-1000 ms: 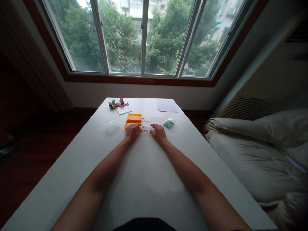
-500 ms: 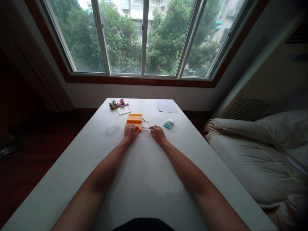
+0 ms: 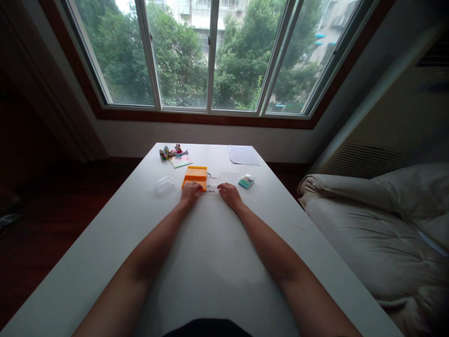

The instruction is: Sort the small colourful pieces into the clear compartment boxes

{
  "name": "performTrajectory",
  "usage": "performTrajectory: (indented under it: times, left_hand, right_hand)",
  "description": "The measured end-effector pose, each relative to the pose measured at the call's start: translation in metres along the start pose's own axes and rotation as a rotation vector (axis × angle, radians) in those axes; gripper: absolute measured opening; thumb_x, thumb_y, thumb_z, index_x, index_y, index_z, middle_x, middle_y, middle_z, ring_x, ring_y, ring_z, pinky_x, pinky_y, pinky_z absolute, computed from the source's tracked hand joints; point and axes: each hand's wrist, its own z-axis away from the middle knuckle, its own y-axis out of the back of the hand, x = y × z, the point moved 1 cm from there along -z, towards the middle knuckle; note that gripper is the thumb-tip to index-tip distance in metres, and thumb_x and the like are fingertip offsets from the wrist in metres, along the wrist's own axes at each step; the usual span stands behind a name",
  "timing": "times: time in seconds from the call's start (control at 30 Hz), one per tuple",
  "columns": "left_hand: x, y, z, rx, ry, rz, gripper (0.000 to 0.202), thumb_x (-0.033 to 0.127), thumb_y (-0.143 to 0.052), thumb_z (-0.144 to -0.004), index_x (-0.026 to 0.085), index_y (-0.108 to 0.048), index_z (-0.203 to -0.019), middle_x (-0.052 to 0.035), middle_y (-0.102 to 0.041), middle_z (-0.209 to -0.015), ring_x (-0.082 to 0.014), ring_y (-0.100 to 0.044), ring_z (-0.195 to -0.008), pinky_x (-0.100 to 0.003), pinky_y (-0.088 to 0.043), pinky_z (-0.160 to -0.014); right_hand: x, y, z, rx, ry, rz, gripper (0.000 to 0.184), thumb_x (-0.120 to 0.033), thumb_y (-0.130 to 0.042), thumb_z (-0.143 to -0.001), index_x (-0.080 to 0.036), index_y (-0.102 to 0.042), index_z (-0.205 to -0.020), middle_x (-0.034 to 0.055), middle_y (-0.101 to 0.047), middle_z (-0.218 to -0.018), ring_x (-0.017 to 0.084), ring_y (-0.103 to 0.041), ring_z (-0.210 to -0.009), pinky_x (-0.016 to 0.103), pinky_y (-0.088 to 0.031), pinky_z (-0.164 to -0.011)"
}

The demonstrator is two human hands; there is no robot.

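Observation:
An orange plastic case [image 3: 195, 172] lies unfolded on the white table [image 3: 210, 252], its two panels facing up. My left hand [image 3: 191, 192] rests on its near edge, fingers lying over the rim. My right hand [image 3: 229, 194] lies low on the table, fingers loosely extended and pointing left. Its fingertips are by a clear plastic piece [image 3: 212, 184], with a dark ring [image 3: 209, 175] at the back; whether they touch it I cannot tell. Behind the right hand is a clear tray [image 3: 229, 177], and to its right a small clear box with green contents [image 3: 246, 181].
Left of the orange case stands an empty-looking clear container [image 3: 163, 185]. Small colourful figures [image 3: 171, 151] and a pastel card [image 3: 181, 161] are at the far left corner. White paper sheets [image 3: 243, 155] lie at the far right. A padded beige seat [image 3: 343, 224] flanks the table.
More of the orange case's near panel now shows at its left corner, beside my left hand. My right hand stays where it was.

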Motion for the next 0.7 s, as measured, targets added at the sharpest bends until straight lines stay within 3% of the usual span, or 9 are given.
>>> performTrajectory:
  times: [0.2,0.43,0.7]
  left_hand:
    - [0.004,0.003,-0.001,-0.034,0.017,-0.021,0.025,0.021,-0.055,-0.091,0.025,-0.077,-0.102,-0.0063,-0.072,-0.11,-0.0253,-0.062,-0.106,-0.04,-0.044,-0.099]
    - [0.011,0.006,-0.001,-0.015,0.077,0.055,0.038,0.012,-0.05,-0.09,0.024,-0.069,-0.12,-0.0055,-0.074,-0.116,-0.0231,-0.063,-0.113,-0.046,-0.031,-0.115]
    - [0.019,0.011,0.005,0.02,-0.005,0.116,0.043,0.011,-0.055,-0.087,0.025,-0.065,-0.126,-0.0039,-0.074,-0.111,-0.024,-0.063,-0.109,-0.043,-0.042,-0.107]
  right_hand:
    - [-0.001,0.0,0.0,-0.011,-0.012,0.028,0.022,-0.01,-0.061,-0.09,-0.024,-0.072,-0.103,0.0037,-0.07,-0.1,0.019,-0.065,-0.095,0.031,-0.047,-0.093]
    - [-0.004,0.002,0.001,0.01,-0.089,0.049,0.036,-0.011,-0.063,-0.088,-0.022,-0.064,-0.122,0.0036,-0.071,-0.099,0.02,-0.064,-0.096,0.032,-0.046,-0.094]
    - [-0.01,0.007,0.006,0.013,-0.125,0.168,0.021,-0.02,-0.067,-0.088,-0.021,-0.069,-0.108,0.007,-0.07,-0.101,0.025,-0.059,-0.102,0.037,-0.042,-0.096]
